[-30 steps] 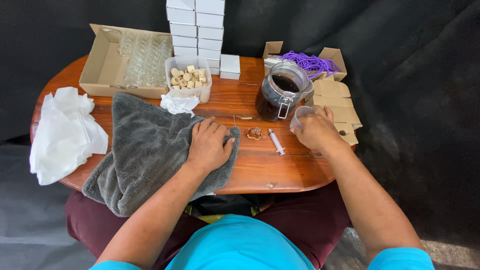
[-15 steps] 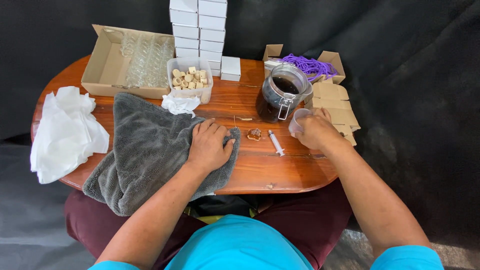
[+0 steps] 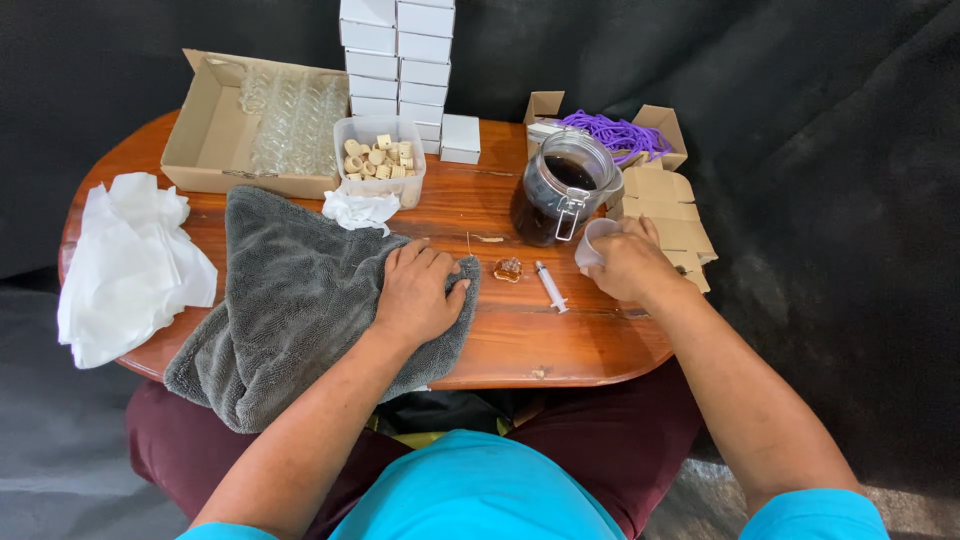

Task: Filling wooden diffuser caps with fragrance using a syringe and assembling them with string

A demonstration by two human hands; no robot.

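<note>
Fingers (image 3: 622,232) grip small cup (image 3: 592,240); left hand (image 3: 418,290) on grey towel (image 3: 290,290).

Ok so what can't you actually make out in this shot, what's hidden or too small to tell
Head view only:
- Small clear cup: mostly hidden by the right hand; contents unknown.
- Left hand palm: pressed onto the grey towel; anything beneath is hidden.
- Small amber piece: too small to identify.
- Stacked white boxes: top cut off by the frame edge.

Grey towel (image 3: 300,300) lies flat, rumpled, draped over the near table edge. 1 small clear cup (image 3: 597,240) upright beside dark-liquid jar (image 3: 560,190).
</note>
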